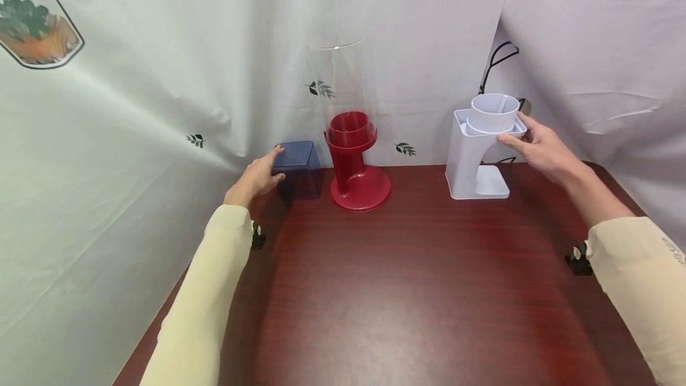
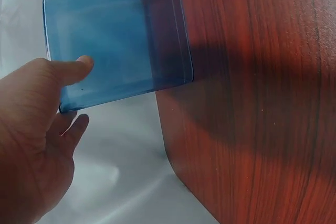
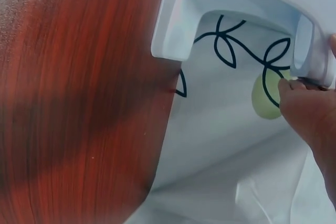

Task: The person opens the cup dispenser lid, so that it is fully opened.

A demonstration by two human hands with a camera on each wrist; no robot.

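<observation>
At the back left of the table stands a translucent blue square container (image 1: 297,171). My left hand (image 1: 257,176) holds it by its left side; in the left wrist view the thumb lies across its blue wall and other fingers are partly hidden behind it. At the back right is a white stand (image 1: 465,162) with a round white cup-like piece (image 1: 494,113) set in its top. My right hand (image 1: 541,145) grips the stand's upper right edge, thumb in front and fingers behind. The right wrist view shows the white stand's open arch above the hand.
Between the two hands stands a red stand (image 1: 362,189) with a round base, carrying a tall clear cylinder (image 1: 343,76). The dark red wooden table (image 1: 407,290) reaches a hanging white patterned cloth (image 1: 429,46) at the back and left.
</observation>
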